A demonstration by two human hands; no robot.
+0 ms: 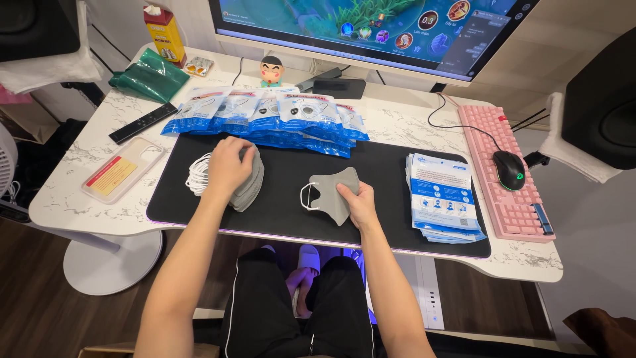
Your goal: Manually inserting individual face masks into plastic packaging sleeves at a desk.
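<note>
Right grip (358, 202) pinched on single grey face mask (331, 192), mid desk mat (384, 225). Left grip (228, 166) spread flat on grey mask stack (250, 189), left of that mask.

we see a white marble-look desk (411, 129) with a black desk mat (381, 176), pink keyboard (513, 172), black mouse (509, 169), monitor (371, 30), black remote (142, 122), phone case (122, 170), green bags (149, 74), yellow carton (164, 34), small figurine (271, 70).
</note>
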